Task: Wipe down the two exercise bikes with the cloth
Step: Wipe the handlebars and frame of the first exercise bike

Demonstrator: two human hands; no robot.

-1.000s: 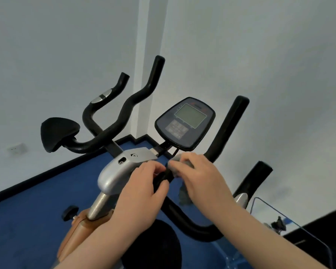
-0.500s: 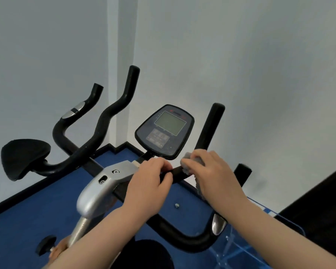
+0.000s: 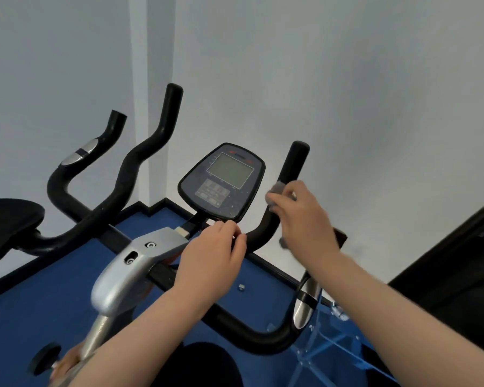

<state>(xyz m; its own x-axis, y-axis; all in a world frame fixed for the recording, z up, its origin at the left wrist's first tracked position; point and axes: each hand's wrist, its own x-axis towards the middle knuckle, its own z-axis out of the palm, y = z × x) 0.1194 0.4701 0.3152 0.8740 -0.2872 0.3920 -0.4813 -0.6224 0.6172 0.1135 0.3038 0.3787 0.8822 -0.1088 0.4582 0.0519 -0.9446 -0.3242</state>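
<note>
The grey cloth [image 3: 277, 188] is squeezed around the right handlebar [image 3: 289, 174] by the fingers of the right hand [image 3: 305, 219]. The bar's long way runs up and away from that hand, so the wipe is likely meant upward. Beside the screen [image 3: 224, 180], the bar's middle is gripped by the left hand [image 3: 213, 252].

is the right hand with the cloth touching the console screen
Apart. The head view shows the right hand pressing the cloth on the handlebar, with white wall visible between it and the console.
</note>
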